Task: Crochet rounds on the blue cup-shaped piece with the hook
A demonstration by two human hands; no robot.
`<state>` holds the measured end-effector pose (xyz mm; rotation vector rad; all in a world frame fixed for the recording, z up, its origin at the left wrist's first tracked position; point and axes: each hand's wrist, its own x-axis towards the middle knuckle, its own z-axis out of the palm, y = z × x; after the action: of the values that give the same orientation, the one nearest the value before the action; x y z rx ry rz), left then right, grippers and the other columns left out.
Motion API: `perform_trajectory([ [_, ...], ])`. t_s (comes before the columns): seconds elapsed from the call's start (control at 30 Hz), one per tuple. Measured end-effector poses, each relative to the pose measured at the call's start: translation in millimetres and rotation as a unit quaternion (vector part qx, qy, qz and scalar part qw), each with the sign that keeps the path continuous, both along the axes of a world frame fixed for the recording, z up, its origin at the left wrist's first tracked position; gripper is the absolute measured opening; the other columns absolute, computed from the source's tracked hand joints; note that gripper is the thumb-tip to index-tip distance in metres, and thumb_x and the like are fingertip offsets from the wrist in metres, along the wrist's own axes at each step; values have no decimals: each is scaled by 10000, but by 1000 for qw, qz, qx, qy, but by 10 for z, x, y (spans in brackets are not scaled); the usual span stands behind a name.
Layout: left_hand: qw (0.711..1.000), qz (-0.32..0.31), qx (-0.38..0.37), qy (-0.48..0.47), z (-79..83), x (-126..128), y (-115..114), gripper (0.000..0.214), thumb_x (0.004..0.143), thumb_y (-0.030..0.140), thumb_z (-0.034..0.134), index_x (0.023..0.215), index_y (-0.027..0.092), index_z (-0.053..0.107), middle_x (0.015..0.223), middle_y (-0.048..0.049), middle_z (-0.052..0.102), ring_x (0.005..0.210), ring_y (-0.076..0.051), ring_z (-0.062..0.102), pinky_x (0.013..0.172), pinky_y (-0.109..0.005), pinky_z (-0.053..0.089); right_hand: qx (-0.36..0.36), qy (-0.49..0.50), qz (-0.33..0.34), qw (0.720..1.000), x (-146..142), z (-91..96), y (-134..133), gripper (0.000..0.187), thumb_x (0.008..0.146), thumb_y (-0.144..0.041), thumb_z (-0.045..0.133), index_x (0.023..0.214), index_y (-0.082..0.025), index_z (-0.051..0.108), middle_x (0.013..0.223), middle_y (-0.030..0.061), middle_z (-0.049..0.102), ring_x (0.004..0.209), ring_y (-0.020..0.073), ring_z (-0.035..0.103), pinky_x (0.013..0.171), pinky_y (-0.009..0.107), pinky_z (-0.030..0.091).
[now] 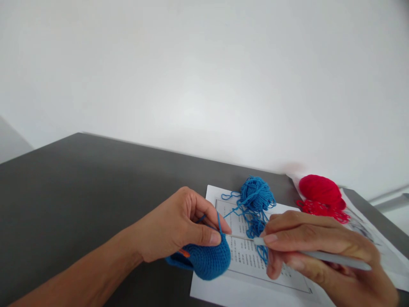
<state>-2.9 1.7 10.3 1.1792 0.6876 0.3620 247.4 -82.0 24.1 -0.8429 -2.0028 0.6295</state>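
My left hand (191, 226) pinches the upper edge of a blue crocheted piece (211, 260), rounded and tightly stitched. A bit of orange (184, 253) shows beside it, under my thumb. Blue yarn runs over my left index finger down to the edge of the piece. In my right hand (306, 247) is a crochet hook (338, 259) with a grey handle, held like a pen. Its thin metal shaft points left and meets the blue piece near my left fingertips; the hook's tip is hidden there.
A blue yarn ball (257, 194) with loose tangled strands lies on a printed sheet (249, 290). Farther right, a red yarn ball (321, 192) rests on another paper (390, 260). The dark table (96, 183) meets a white wall (191, 85) behind.
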Motion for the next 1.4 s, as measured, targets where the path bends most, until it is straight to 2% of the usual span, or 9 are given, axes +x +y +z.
perform_trajectory([
  [0.17, 1000, 7, -4, 0, -16, 8, -18, 162, 710, 239, 836, 799, 112, 791, 591, 20, 610, 424, -35, 409, 350, -123, 293, -151, 155, 5, 976, 16, -185, -18, 209, 1000, -247, 650, 1159, -271, 785, 760, 39, 785, 628, 167, 760, 653, 273, 646],
  [0.33, 1000, 23, 9, 3, -68, 6, -31, 226, 719, 299, 852, 826, 112, 786, 654, -5, 647, 458, -43, 433, 358, -119, 323, -334, 341, 16, 879, -12, -331, 11, 182, 976, -229, 662, 1087, -212, 805, 920, 75, 798, 614, 160, 753, 488, 228, 642],
  [0.43, 999, 27, 32, 5, -78, 18, -35, 273, 720, 350, 858, 825, 111, 780, 640, 2, 624, 467, -46, 408, 352, -117, 306, -373, 413, 4, 831, -119, -336, 62, 144, 935, -229, 709, 1003, -162, 816, 804, 61, 792, 539, 131, 716, 447, 188, 618],
  [0.53, 997, 55, 47, 13, -87, 52, -54, 303, 714, 393, 859, 797, 122, 753, 582, 33, 556, 450, -39, 338, 350, -122, 278, -371, 464, -21, 804, -283, -343, 87, 109, 881, -222, 765, 922, -135, 816, 731, 42, 775, 495, 104, 680, 419, 159, 593],
  [0.6, 995, 86, 46, 14, -104, 89, -84, 311, 707, 398, 856, 797, 125, 739, 585, 33, 553, 457, -41, 333, 365, -130, 293, -359, 477, -35, 801, -396, -365, 78, 104, 870, -232, 781, 913, -143, 814, 739, 41, 778, 516, 104, 690, 438, 159, 599],
  [0.83, 991, 124, -21, -50, -160, 243, -241, 314, 683, 375, 864, 765, 112, 715, 652, -32, 644, 505, -75, 438, 421, -170, 315, -314, 455, -55, 831, -550, -416, 45, 126, 878, -289, 790, 945, -186, 817, 642, 33, 752, 502, 116, 713, 500, 148, 588],
  [1.0, 986, 148, -39, -62, -178, 295, -305, 325, 679, 402, 864, 796, 116, 763, 707, -64, 684, 603, -124, 531, 521, -223, 378, -292, 468, -80, 830, -521, -385, 63, 131, 848, -284, 817, 927, -181, 822, 715, 44, 781, 509, 121, 710, 486, 164, 597],
  [1.13, 979, 195, -49, -46, -189, 296, -337, 391, 626, 455, 887, 809, 128, 772, 693, -52, 664, 609, -134, 510, 559, -262, 390, -282, 478, -76, 828, -513, -377, 59, 135, 849, -289, 818, 929, -180, 823, 706, 42, 775, 520, 120, 714, 496, 158, 601],
  [1.4, 975, 202, -63, -64, -139, 293, -366, 402, 654, 423, 905, 902, 123, 808, 750, -77, 724, 730, -226, 659, 672, -326, 505, -292, 483, -58, 824, -501, -362, 54, 103, 873, -258, 791, 934, -180, 818, 715, 43, 777, 526, 118, 720, 504, 148, 597],
])
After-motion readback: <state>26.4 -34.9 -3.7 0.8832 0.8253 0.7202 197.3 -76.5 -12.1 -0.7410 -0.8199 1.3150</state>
